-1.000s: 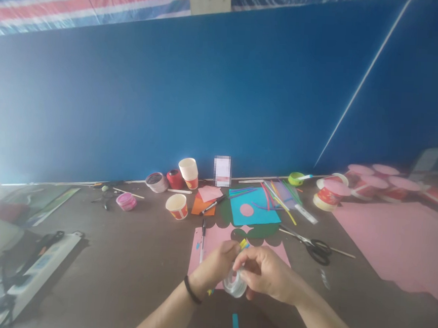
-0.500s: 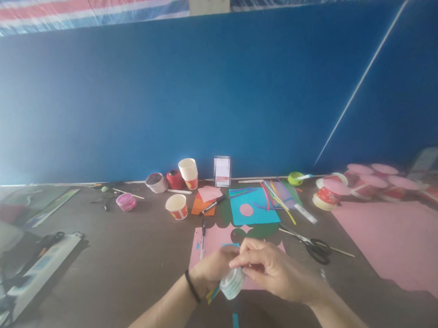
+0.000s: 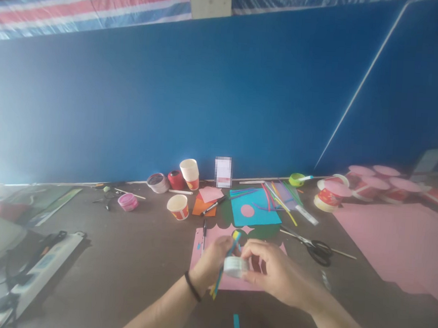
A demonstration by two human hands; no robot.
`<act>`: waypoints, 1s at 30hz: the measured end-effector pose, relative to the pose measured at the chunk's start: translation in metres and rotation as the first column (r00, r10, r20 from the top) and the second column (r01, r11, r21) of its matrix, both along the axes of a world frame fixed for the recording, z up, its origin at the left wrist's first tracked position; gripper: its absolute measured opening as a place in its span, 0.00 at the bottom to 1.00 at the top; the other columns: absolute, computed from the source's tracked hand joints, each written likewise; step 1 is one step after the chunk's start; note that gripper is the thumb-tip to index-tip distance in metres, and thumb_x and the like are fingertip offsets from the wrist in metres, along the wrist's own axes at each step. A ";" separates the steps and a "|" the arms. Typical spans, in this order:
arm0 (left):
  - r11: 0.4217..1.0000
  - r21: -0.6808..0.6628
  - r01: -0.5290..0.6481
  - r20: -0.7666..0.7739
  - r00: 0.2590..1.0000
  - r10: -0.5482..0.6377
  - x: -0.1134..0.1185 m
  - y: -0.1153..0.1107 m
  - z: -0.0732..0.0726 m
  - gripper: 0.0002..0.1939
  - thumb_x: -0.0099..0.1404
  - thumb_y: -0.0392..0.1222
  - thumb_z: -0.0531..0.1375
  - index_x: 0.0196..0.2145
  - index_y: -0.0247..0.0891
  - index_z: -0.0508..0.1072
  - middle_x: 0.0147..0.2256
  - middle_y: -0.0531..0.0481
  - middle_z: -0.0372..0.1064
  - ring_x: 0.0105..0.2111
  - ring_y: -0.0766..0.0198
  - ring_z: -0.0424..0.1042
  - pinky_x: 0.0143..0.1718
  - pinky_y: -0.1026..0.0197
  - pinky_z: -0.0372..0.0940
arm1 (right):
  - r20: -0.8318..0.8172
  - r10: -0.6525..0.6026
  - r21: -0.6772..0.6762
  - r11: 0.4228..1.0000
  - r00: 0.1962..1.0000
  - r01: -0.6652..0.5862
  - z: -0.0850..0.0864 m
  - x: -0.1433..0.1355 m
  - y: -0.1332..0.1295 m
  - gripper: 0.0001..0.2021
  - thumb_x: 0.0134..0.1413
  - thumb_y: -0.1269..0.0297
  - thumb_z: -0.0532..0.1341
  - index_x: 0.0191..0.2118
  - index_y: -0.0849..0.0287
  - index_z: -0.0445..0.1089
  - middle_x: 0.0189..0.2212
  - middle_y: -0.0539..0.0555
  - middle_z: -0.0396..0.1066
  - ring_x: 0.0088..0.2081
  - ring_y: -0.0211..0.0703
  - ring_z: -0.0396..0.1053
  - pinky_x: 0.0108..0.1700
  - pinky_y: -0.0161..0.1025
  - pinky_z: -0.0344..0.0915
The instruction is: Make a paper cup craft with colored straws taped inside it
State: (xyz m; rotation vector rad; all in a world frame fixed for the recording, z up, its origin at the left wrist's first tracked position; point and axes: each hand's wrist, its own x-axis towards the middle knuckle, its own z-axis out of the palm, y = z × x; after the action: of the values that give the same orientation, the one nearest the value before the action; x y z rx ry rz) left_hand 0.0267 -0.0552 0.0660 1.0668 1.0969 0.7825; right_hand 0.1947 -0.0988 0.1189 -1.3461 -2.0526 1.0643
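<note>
My left hand (image 3: 213,263), with a dark band at its wrist, is closed around a narrow blue-and-yellow strip (image 3: 217,283) that sticks out above and below the fingers. My right hand (image 3: 277,271) grips a roll of tape (image 3: 235,267), pale and whitish, between thumb and fingers. The roll sits right beside the strip; whether tape joins them I cannot tell. Under both hands lies a pink sheet with cut-out curves (image 3: 196,256). A small blue paper scrap (image 3: 236,322) is nearer to me on the table.
Black-handled scissors (image 3: 319,252) lie at the right near a large pink sheet (image 3: 392,244). Paper cups (image 3: 178,207), a blue sheet (image 3: 240,219) and coloured strips stand or lie farther back. A power strip (image 3: 45,272) is at the left; several pink-topped cups (image 3: 334,193) stand back right.
The tape roll has turned from showing its open face to showing its side, and risen slightly. The blue-and-yellow strip now stands up above my left hand. My right fingers have shifted off the left hand.
</note>
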 end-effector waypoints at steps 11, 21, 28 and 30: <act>0.892 0.256 -0.371 0.062 0.928 0.368 0.014 -0.016 0.004 0.18 0.58 0.57 0.57 0.30 0.37 0.69 0.26 0.48 0.67 0.29 0.62 0.67 0.29 0.62 0.62 | -0.345 -0.182 -0.174 0.976 0.921 0.128 -0.036 -0.021 -0.006 0.08 0.48 0.63 0.63 0.32 0.58 0.63 0.25 0.47 0.67 0.26 0.36 0.65 0.28 0.32 0.60; 0.890 0.222 -0.398 0.085 0.917 0.389 0.010 -0.015 -0.003 0.18 0.55 0.53 0.61 0.36 0.37 0.70 0.36 0.42 0.71 0.39 0.56 0.69 0.39 0.57 0.65 | -0.200 -0.095 0.176 0.976 0.975 0.131 -0.023 -0.009 -0.005 0.07 0.58 0.65 0.55 0.37 0.55 0.71 0.31 0.52 0.70 0.33 0.40 0.68 0.36 0.36 0.64; 0.891 0.258 -0.375 0.022 0.924 0.382 0.010 -0.016 -0.007 0.19 0.55 0.56 0.60 0.37 0.37 0.69 0.33 0.46 0.69 0.35 0.59 0.68 0.37 0.59 0.63 | 0.136 -0.061 0.411 0.912 0.989 -0.001 -0.017 -0.012 -0.009 0.11 0.62 0.70 0.46 0.34 0.57 0.64 0.29 0.53 0.65 0.31 0.41 0.64 0.34 0.38 0.59; 0.896 0.273 -0.351 -0.003 0.931 0.366 0.009 -0.015 -0.008 0.18 0.56 0.56 0.59 0.35 0.38 0.69 0.30 0.48 0.68 0.32 0.61 0.67 0.35 0.60 0.63 | 0.151 -0.073 0.425 0.905 0.986 0.002 -0.019 -0.014 -0.010 0.11 0.62 0.70 0.45 0.35 0.57 0.63 0.29 0.52 0.64 0.30 0.41 0.63 0.33 0.38 0.58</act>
State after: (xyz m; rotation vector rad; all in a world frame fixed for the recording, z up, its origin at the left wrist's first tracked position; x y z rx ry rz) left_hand 0.0358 -0.0699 0.0582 1.1293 1.2794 1.2324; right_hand 0.1808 -0.1086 0.0998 -1.2672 -2.2004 0.4561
